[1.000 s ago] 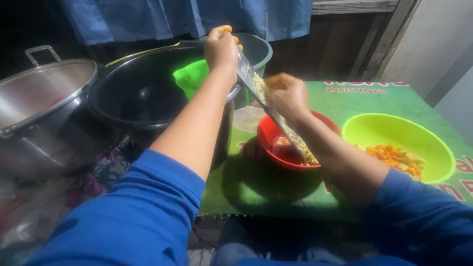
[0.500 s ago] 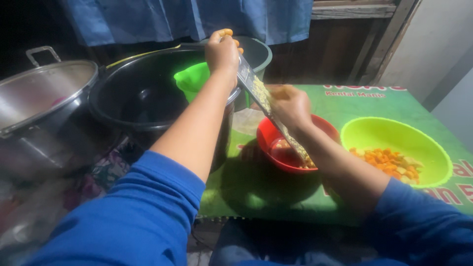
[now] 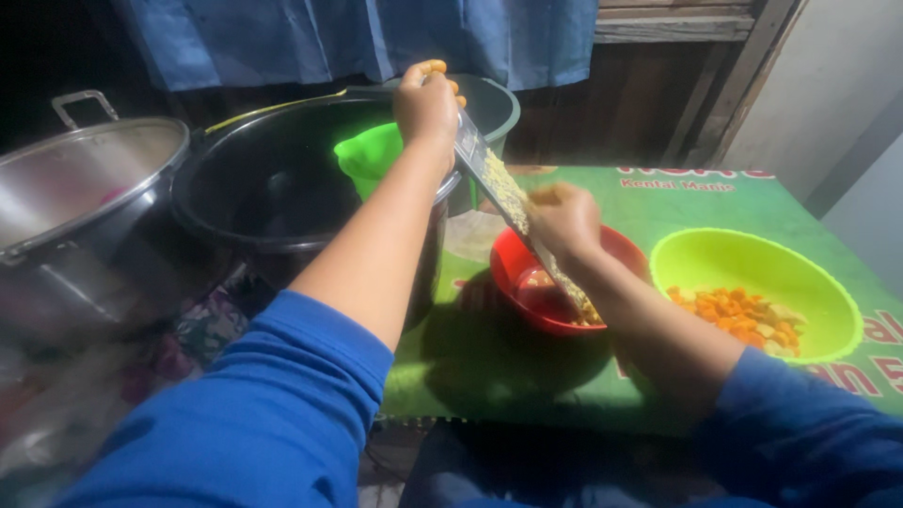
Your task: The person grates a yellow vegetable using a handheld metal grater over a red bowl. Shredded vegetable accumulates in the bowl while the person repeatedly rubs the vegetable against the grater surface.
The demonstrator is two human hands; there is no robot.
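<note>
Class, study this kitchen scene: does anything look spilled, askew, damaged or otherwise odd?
Nothing stands out. The left hand props a flat grater at a slant, deliberately, with its lower end inside the red bowl, where the shreds land. The right hand presses against the grater. The orange pieces stay inside the green bowl. No spill shows on the green mat.

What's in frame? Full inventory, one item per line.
grater: 1, metal, slanted from the left hand down into the red bowl
red bowl: 1, red, mat centre, holds gratings
large bowl: 1, lime green, mat right, holds orange pieces
mat: 1, green, under both bowls
dark pot: 1, black, left of the mat
scoop: 1, bright green, in the pot
steel pot: 1, silver, far left
curtain: 1, blue, rear
left hand: grips the grater top
right hand: presses against the grater face; what it holds is hidden
</note>
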